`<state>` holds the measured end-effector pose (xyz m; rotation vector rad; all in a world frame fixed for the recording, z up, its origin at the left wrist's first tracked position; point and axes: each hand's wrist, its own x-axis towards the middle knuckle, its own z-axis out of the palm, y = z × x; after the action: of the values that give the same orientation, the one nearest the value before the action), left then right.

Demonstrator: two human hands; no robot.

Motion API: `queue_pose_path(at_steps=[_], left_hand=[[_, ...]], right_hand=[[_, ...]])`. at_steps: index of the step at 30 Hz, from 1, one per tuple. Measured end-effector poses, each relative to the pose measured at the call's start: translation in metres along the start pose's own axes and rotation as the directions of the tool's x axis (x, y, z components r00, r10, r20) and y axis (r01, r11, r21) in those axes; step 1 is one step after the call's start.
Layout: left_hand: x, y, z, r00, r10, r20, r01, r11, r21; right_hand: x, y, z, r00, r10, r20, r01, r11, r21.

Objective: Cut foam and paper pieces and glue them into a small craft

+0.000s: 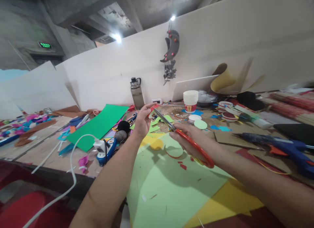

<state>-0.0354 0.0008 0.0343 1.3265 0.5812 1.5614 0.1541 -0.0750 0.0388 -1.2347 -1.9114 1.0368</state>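
— So, which containers are on your bench, and what is in them?

— One stack of white paper cups [190, 97] stands behind your hands, nested on a red-printed cup. Nothing shows inside the top one from this angle. One grey water bottle [136, 94] stands further left against the white wall, with its lid on. Its contents cannot be made out.

— Where is the paper piece relative to your fingers?

— Your left hand [142, 123] is raised, with its thumb and fingertips pinched closed on a small pale paper piece [151, 114] that has a red edge. Your right hand [196, 136] is curled around the red handles of the scissors [181, 134], gripping them firmly. The blades slant up and to the left. Their tips reach the paper piece, just beside your left fingertips. How far the blades are parted cannot be told. Both hands hover above a light green sheet [166, 185].

— How many of each thing?

— There is one pair of scissors and one paper piece. One blue glue gun [282, 146] lies at your right. Two paper discs [200, 124], one white and one pale green, lie near the cups. One dark green sheet [100, 123] lies at your left and one yellow sheet [228, 198] lies nearest you
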Motion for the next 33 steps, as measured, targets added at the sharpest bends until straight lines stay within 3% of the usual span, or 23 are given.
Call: queue_pose_path(at_steps=[8,19,33], left_hand=[[-0.001,0.000,0.000,1.000,-0.028,-0.008,0.028,0.999,0.016],[0.000,-0.001,0.000,1.000,-0.006,0.012,0.006,0.999,0.038],[-0.001,-0.002,-0.002,0.999,0.026,0.035,-0.028,0.997,0.074]], right_hand=[[-0.007,-0.007,-0.002,0.999,-0.032,0.042,0.029,0.997,0.069],[-0.008,-0.015,0.000,0.995,0.096,0.036,-0.099,0.990,0.099],[-0.008,-0.014,0.000,0.995,0.097,0.015,-0.097,0.994,0.054]])
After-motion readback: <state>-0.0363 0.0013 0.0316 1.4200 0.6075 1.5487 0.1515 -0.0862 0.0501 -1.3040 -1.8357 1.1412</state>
